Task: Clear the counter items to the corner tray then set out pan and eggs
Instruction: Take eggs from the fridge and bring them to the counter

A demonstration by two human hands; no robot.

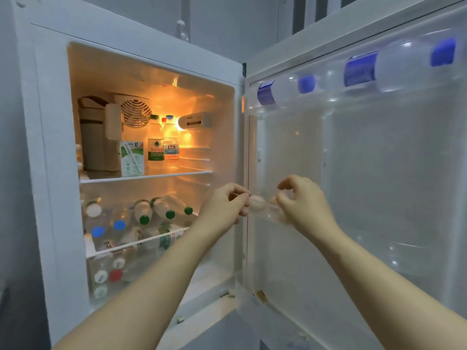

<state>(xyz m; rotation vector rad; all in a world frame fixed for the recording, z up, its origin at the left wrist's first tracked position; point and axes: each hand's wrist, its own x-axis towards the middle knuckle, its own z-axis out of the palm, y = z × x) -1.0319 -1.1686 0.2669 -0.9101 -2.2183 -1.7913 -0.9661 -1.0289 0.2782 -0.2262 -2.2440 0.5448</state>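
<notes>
Judging from the opened fridge door [379,173], only the fetching step is reached: an egg [257,203] on it is flanked by the curled left hand [223,207] and right hand [304,202]; whether it is grasped cannot be told.

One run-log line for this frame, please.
phase: fetching eggs | fridge open | left hand and right hand at door shelf | egg between them | grips unclear
</notes>
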